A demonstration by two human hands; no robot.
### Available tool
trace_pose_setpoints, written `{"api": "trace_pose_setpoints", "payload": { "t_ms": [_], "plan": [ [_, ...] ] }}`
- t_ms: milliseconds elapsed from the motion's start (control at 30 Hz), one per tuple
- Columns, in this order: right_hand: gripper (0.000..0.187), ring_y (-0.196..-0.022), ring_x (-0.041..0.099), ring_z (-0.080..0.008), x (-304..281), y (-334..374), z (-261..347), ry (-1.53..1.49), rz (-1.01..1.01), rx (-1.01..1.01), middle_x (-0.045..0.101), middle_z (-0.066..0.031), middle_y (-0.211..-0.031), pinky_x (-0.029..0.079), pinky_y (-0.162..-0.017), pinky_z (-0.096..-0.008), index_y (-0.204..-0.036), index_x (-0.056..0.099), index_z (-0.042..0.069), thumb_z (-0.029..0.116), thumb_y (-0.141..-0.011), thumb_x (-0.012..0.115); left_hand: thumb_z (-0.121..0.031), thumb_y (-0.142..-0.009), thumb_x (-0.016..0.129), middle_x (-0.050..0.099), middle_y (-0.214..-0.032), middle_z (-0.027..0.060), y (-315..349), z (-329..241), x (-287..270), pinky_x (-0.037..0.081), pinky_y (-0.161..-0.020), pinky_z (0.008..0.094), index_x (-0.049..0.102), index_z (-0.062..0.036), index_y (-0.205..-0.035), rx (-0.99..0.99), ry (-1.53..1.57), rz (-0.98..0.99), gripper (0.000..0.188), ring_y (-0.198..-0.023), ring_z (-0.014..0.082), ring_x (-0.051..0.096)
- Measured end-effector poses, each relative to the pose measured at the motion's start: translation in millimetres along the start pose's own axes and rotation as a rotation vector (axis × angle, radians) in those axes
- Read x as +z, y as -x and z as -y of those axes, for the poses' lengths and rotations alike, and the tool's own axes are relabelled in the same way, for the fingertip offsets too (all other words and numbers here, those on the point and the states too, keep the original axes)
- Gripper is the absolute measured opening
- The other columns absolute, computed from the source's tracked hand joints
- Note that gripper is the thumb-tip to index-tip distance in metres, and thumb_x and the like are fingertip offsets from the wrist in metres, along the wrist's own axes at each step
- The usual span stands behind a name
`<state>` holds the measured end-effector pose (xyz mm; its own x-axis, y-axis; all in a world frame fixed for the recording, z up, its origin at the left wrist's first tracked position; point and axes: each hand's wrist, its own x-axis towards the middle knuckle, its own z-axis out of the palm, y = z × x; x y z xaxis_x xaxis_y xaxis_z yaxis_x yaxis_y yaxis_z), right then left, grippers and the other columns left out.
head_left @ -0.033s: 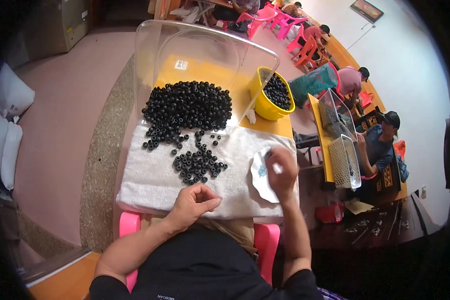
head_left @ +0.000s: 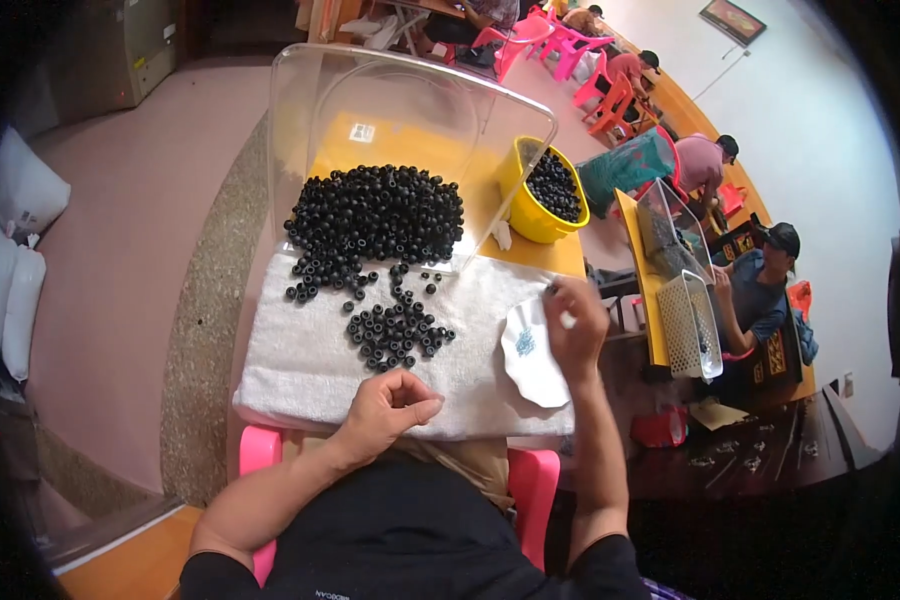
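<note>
Over the near edge of a white towel (head_left: 290, 370), my left hand (head_left: 395, 410) is closed, thumb against fingers; whatever it pinches does not show. My right hand (head_left: 578, 325) is closed beside a white wavy-edged dish (head_left: 538, 382). A small black bead (head_left: 551, 288) appears at its fingertips. Tiny bluish bits (head_left: 525, 342) lie in the dish. Loose black beads (head_left: 395, 330) with pale-rimmed holes are spread on the towel beyond my left hand. Behind them, a large heap of black beads (head_left: 380, 210) spills out of a clear plastic tub (head_left: 410, 58).
A yellow basin (head_left: 548, 226) of black beads stands at the far right of the table. Further right, a co-worker (head_left: 760, 280) sits by a white perforated basket (head_left: 685, 325) and a clear bin (head_left: 665, 225). White sacks (head_left: 20, 300) stand at the left.
My right hand has shifted right and slightly away from me, uncovering more of the dish. My left hand stays in place.
</note>
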<state>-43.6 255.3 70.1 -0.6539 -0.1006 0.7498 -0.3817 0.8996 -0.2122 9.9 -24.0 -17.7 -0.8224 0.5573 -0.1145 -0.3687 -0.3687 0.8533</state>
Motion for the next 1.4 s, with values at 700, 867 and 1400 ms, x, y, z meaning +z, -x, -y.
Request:
{"api": "trace_pose_setpoints", "payload": {
  "t_ms": [700, 867, 1400],
  "plan": [
    [0.013, -0.067, 0.064, -0.0157, 62.9, -10.3, 8.9, -0.435, 0.362, 0.221, 0.069, -0.0095, -0.090, 0.052, -0.062, -0.0255, -0.093, 0.069, 0.001, -0.002, -0.080, 0.071, -0.004, -0.087, 0.070, 0.069, -0.097, 0.0065, 0.7, -3.7, -0.2, 0.050, -0.074, 0.0221, 0.062, -0.0006, -0.092, 0.053, -0.143, -0.064, 0.010, -0.083, 0.0059, 0.061],
    [0.016, -0.073, 0.066, -0.0266, 88.5, -8.9, 24.7, -0.224, 0.560, 0.109, 0.068, -0.0109, -0.095, 0.053, -0.068, -0.0344, -0.096, 0.070, 0.004, 0.010, -0.081, 0.072, -0.006, -0.087, 0.071, 0.068, -0.092, 0.0030, 0.3, 1.9, -1.7, 0.050, -0.072, 0.0215, 0.063, -0.0026, -0.090, 0.071, -0.165, -0.081, 0.009, -0.080, 0.0041, 0.059],
    [0.020, -0.076, 0.066, -0.0210, 77.6, 11.7, 53.7, -0.435, 0.588, 0.203, 0.066, -0.0119, -0.092, 0.053, -0.067, -0.0306, -0.096, 0.067, 0.002, 0.000, -0.077, 0.071, -0.009, -0.088, 0.070, 0.064, -0.082, 0.0005, -2.8, -3.2, -5.3, 0.051, -0.068, 0.0221, 0.061, -0.0031, -0.093, 0.114, -0.093, -0.154, 0.011, -0.072, 0.0063, 0.059]
  ]
}}
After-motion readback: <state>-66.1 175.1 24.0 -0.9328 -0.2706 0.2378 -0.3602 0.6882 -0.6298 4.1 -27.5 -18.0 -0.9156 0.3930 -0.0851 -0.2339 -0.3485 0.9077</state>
